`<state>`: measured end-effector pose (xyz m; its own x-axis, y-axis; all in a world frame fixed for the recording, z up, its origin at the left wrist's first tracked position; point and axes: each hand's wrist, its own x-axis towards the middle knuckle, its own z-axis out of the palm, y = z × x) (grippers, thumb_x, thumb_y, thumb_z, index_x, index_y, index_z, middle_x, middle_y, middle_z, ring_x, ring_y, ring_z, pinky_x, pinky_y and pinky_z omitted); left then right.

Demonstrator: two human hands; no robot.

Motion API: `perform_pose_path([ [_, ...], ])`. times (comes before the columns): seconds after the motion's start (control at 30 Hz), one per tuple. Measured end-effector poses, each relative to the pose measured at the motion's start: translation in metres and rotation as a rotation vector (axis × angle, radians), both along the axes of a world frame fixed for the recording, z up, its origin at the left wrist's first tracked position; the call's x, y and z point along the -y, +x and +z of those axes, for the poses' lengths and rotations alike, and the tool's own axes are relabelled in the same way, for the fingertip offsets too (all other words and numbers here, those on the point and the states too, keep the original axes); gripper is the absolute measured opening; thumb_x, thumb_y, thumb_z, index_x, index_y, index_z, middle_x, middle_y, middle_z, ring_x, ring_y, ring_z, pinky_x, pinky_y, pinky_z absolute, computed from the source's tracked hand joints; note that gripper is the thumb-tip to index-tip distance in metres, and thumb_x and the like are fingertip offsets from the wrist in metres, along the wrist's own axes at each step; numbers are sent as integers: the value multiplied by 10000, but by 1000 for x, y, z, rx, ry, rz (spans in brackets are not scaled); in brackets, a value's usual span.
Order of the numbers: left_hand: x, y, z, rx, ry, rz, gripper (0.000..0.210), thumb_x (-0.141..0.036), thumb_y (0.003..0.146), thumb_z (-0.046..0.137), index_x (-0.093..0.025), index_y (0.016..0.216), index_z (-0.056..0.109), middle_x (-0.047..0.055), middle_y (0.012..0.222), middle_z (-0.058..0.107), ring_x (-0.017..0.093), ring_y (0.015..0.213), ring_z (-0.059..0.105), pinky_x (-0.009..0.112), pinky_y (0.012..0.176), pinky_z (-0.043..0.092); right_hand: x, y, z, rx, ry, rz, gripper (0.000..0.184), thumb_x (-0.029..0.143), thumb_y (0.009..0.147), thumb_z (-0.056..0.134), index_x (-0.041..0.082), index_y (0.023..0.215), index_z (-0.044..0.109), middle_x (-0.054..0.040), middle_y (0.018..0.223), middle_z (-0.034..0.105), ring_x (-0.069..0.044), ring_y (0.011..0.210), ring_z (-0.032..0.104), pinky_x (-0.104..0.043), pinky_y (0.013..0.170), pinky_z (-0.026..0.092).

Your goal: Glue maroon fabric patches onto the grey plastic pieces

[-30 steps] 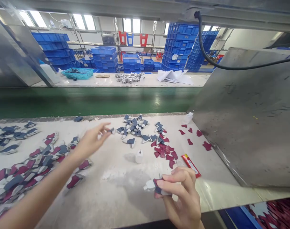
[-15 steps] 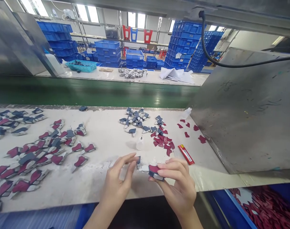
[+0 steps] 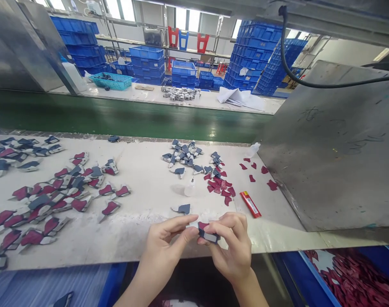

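Both the left hand [image 3: 168,245] and right hand [image 3: 234,248] pinched one maroon-and-navy piece [image 3: 209,236], seemingly aligning its maroon facing [image 3: 203,226]; the next move probably called for steady pressure. Beyond the grip lay a navy-and-white piece [image 3: 184,209].

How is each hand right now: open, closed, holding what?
Left hand: closed on the pale end of a maroon-and-navy part.
Right hand: closed, holding that part.
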<state>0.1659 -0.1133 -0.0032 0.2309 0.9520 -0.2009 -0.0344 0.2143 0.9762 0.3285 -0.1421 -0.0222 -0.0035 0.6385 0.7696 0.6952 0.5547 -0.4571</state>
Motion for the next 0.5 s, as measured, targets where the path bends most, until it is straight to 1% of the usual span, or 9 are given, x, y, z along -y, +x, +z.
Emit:
perform_pose_path([
  [0.1,2,-1,2,52,-60,-6,322,-353,741,774,-223,1036,782,47,840,803,248,770,763,316,792,618,0,0,0,22,12,-5,207,61,798,687,220,921,640,-20,761,588,-198,800,481,-338,696,478],
  [0.17,2,-1,4,87,-88,-9,319,-357,738,776,-207,1019,785,44,759,797,247,736,762,327,795,618,-2,0,-1,18,44,6,212,58,808,687,239,912,654,-19,781,596,-200,839,506,-349,738,491],
  [0.23,3,-2,4,96,-99,10,319,-364,727,784,-194,997,790,46,728,793,252,737,760,333,796,619,-3,-1,-3,-17,60,18,188,115,819,718,267,916,668,-17,826,612,-201,875,532,-368,773,500],
  [0.27,3,-2,5,95,-103,27,350,-371,720,789,-189,1019,785,49,742,795,257,752,760,339,800,620,-3,-1,-5,-49,51,22,186,157,816,740,281,938,672,-20,870,622,-204,896,542,-374,771,503],
  [0.3,4,-2,5,95,-109,45,404,-379,713,795,-186,1068,770,52,769,799,262,771,760,347,810,619,-3,-2,-7,-93,30,23,221,198,808,759,292,988,671,-27,928,630,-209,921,551,-374,758,508],
  [0.4,5,-3,7,107,-125,107,605,-411,712,797,-180,1257,673,52,844,803,271,841,756,377,851,616,-2,-6,-12,-267,-109,30,435,260,808,765,291,1213,608,-70,1071,638,-222,973,582,-348,691,532],
  [0.43,5,-4,7,112,-125,125,644,-420,712,798,-180,1290,647,50,856,803,272,863,754,382,862,615,-1,-7,-13,-320,-158,46,455,268,823,749,279,1250,593,-79,1075,648,-221,967,597,-339,679,542],
  [0.5,5,-5,8,114,-116,161,679,-429,706,803,-185,1314,626,49,899,801,279,914,746,388,869,617,0,-9,-14,-403,-257,87,373,276,864,699,265,1230,626,-77,1040,676,-208,921,629,-332,693,564],
])
